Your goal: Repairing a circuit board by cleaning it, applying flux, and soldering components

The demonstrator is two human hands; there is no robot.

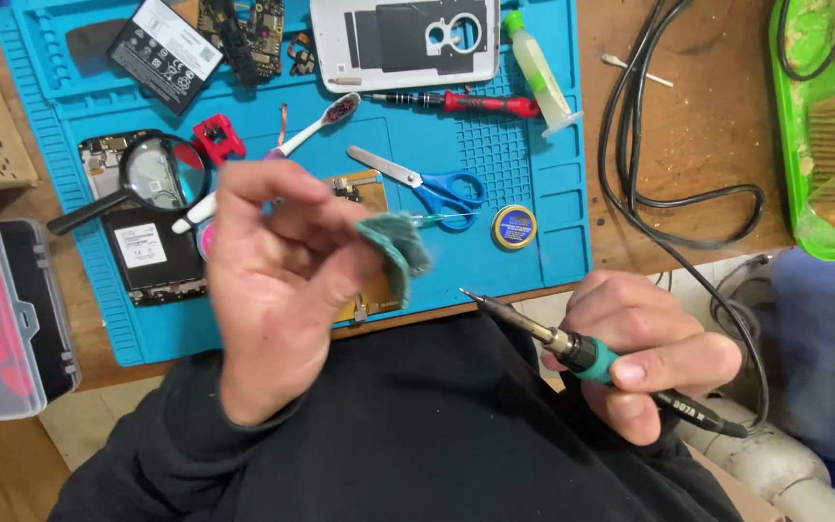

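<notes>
Teal cloth pad (396,249) sits pinched in the left hand (277,280) fingertips. The right hand (645,353) is closed around a soldering iron (572,350), its tip just below the pad.

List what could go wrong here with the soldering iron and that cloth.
1. The soldering iron tip points toward the left hand pinching the teal cloth; a slip might burn fingers.
2. Its tip hangs over the dark sleeve, which it might scorch.
3. Its black cable loops across the bench; a snag might jerk the right hand.
</notes>
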